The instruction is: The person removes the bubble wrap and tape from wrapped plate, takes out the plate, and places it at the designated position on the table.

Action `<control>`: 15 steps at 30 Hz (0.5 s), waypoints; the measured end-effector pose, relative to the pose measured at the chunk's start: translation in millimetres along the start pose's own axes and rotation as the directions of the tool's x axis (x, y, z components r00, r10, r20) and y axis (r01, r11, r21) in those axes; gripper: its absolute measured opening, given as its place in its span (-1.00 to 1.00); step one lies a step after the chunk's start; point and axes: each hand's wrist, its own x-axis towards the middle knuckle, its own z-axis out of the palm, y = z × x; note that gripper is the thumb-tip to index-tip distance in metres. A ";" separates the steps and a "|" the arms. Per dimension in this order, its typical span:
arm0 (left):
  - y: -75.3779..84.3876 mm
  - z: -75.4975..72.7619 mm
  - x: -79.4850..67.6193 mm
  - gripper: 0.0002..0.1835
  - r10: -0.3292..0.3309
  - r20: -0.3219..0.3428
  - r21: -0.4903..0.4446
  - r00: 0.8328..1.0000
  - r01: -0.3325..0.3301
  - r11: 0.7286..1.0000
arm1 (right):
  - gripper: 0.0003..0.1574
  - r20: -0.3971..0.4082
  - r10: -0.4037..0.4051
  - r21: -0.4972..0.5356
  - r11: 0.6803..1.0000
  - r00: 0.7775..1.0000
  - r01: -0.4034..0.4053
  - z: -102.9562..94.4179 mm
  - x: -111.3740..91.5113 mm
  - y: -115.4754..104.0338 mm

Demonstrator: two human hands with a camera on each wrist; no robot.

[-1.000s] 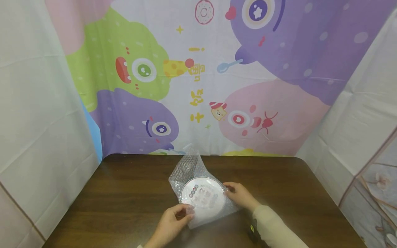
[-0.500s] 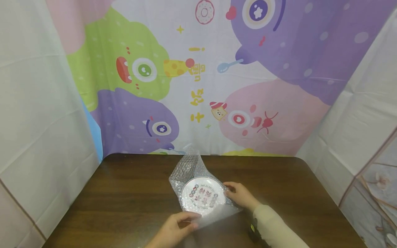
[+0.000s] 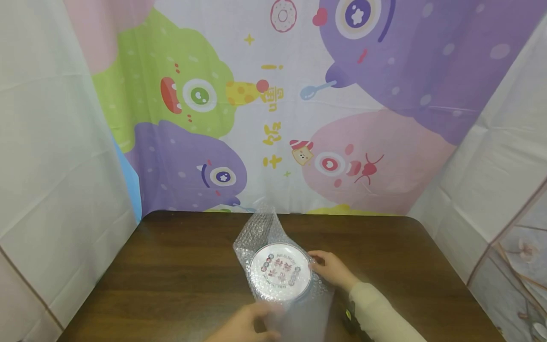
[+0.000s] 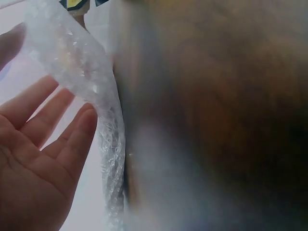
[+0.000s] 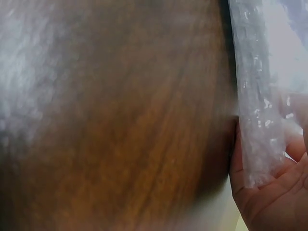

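Observation:
A round white plate (image 3: 280, 271) with a dark rim and printed red lettering lies in a clear bubble wrap (image 3: 256, 232) at the table's front middle. One loose part of the wrap rises behind the plate, while a thin flap (image 3: 305, 316) spreads toward the front. My right hand (image 3: 333, 269) pinches the wrapped plate's right edge; the right wrist view has wrap (image 5: 257, 96) between thumb and fingers. Blurred in the head view, my left hand (image 3: 249, 323) is at the flap's left side. Its fingers (image 4: 57, 125) extend fairly straight, tips right at the wrap's edge.
The brown wooden table (image 3: 171, 266) extends on both sides of the wrap. A cartoon-printed curtain (image 3: 273, 118) hangs behind it, with pale cloths (image 3: 55, 166) at the sides. A dark band (image 3: 350, 316) sits by the right sleeve.
My left hand has moved right and toward the front, and the front flap has folded down off the plate, leaving its print clearer. My right hand stays at the right edge.

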 end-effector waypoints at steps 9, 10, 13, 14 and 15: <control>-0.6 3.0 0.0 -0.40 0.013 0.051 0.084 0.999 -0.018 0.996 | -0.55 -0.001 0.007 -0.013 1.000 1.000 -0.007 -0.3 0.4 1.3; -3.2 2.8 2.3 -0.41 0.078 0.055 0.129 0.995 -0.085 0.988 | -0.55 -0.002 0.009 -0.012 1.000 1.000 -0.009 -0.2 0.3 1.3; -8.7 2.2 9.3 -0.47 0.255 0.061 0.256 0.965 -0.262 0.930 | -0.55 -0.004 0.010 -0.018 1.000 1.000 -0.010 0.4 0.1 1.4; -9.4 2.1 10.6 -0.48 0.283 0.065 0.276 0.957 -0.290 0.916 | -0.55 -0.003 0.009 -0.017 1.000 1.000 -0.010 0.4 0.1 1.3; -9.5 1.8 11.3 -0.49 0.302 0.067 0.286 0.951 -0.309 0.907 | -0.55 -0.002 0.009 -0.016 1.000 1.000 -0.009 0.4 0.1 1.1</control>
